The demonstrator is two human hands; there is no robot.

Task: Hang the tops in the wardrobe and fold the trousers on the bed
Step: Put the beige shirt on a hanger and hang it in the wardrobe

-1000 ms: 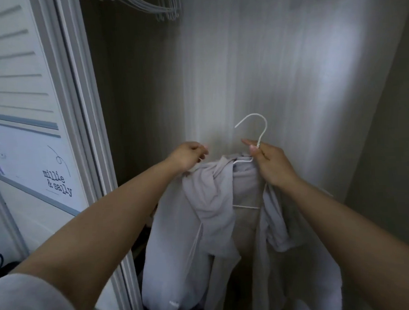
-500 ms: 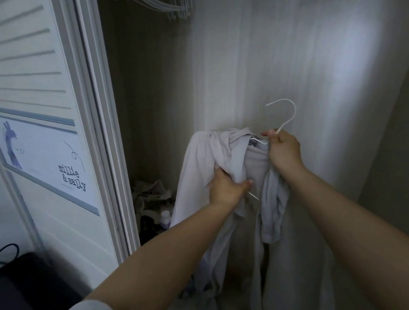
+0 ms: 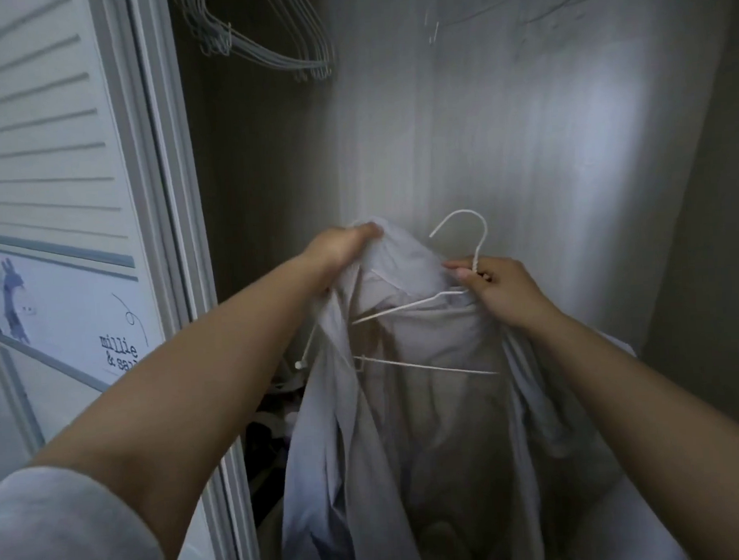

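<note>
We find the pale top (image 3: 428, 404) half dressed on the white wire hanger (image 3: 419, 305), held up in front of the wardrobe's back wall (image 3: 501, 126). The left hand (image 3: 341, 249), which half a second ago gripped the cloth low against the front of the garment, now sits higher, to the left of the hanger's hook, its fingers bunched round a fold of the shoulder or collar fabric. The right hand (image 3: 497, 289) remains at the base of the hook, pinching the twisted wire neck between thumb and fingers.

We judge this to mean the left shoulder is being drawn over the hanger's left arm. That arm is still bare: its wire and the bottom bar show plainly inside the open front of the top, so the garment is not yet seated. Hanging on the rail has not begun.

Above and left of the held hanger, a bunch of empty wire hangers (image 3: 264, 43) hangs from a rail we cannot see. Left of it stands the louvred door (image 3: 48, 137) with a printed poster (image 3: 64, 318). Below the hanger, behind the top's left edge, lies a dim clutter of items on the wardrobe floor (image 3: 272, 419); we cannot identify them.

The loose cloth hangs long and could snag there. No trousers or bed are in view.
</note>
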